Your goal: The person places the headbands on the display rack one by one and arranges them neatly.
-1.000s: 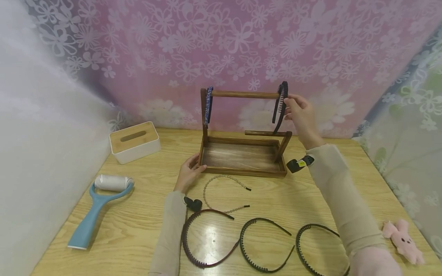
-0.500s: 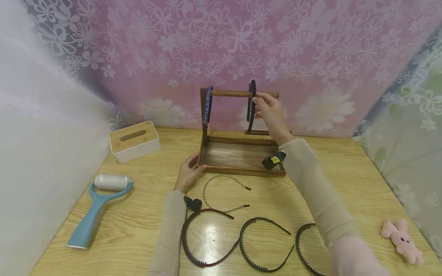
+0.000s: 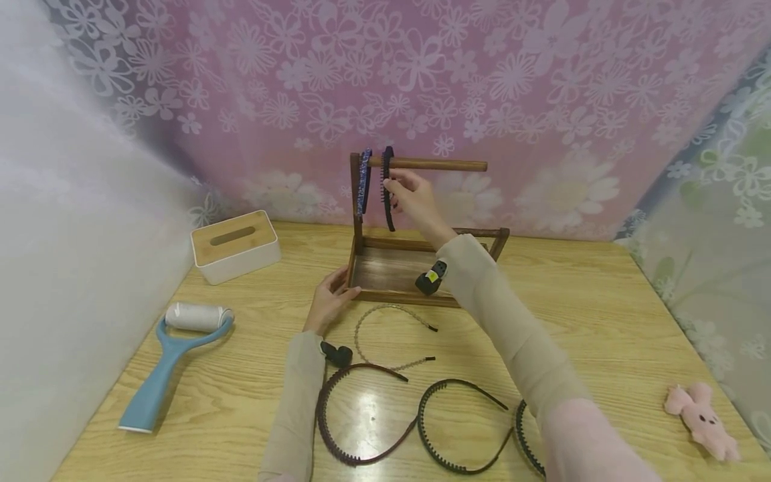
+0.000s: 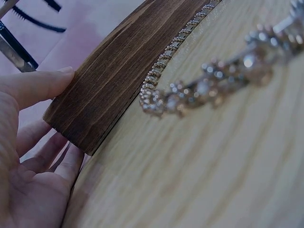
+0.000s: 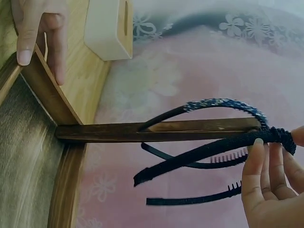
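Note:
In the head view my right hand (image 3: 419, 204) pinches a black toothed headband (image 3: 389, 152) that hangs over the upper bar of a wooden headband stand (image 3: 397, 262). Just left of it, against the upright, hangs a blue patterned headband (image 3: 363, 186). The right wrist view shows thumb and fingertips on the upper part of the black headband (image 5: 190, 159), its two ends pointing down past the bar. My left hand (image 3: 328, 302) grips the front left corner of the stand's tray, thumb on the front edge and fingers round the side. A beaded headband (image 4: 173, 92) lies close by.
On the table in front lie a dark red headband (image 3: 324, 422) and two black ones, the right one (image 3: 525, 435) partly under my sleeve. At left are a tissue box (image 3: 241, 264) and a blue-handled lint roller (image 3: 158, 381). A pink plush toy (image 3: 705, 422) lies far right.
My right hand has slid the black headband leftward along the upper bar, from its right end to near the blue headband. The left hand has stayed on the tray corner.

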`<action>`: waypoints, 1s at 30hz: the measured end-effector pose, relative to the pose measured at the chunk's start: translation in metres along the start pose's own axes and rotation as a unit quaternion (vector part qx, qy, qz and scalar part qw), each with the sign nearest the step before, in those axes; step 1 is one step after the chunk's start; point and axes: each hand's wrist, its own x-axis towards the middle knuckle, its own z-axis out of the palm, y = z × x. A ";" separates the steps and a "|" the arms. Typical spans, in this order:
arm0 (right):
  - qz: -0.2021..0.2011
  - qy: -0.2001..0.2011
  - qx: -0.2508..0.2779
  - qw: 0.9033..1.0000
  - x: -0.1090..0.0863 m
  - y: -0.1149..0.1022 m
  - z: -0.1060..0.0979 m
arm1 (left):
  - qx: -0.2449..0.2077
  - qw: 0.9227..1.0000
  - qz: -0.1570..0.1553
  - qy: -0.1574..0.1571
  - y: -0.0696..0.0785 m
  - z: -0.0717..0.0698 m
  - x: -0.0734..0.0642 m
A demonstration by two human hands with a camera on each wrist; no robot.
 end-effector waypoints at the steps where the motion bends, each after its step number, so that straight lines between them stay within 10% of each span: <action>1: 0.002 0.000 -0.005 1.000 0.002 0.001 0.003 | -0.001 1.000 0.000 -0.003 0.000 0.000 0.000; 14: 0.000 -0.023 -0.006 1.000 0.010 0.013 0.017 | 0.008 1.000 -0.005 0.003 -0.001 0.000 0.001; 30: 0.016 -0.069 -0.039 0.997 -0.024 0.061 -0.001 | 0.016 1.000 -0.004 0.005 0.003 0.001 -0.003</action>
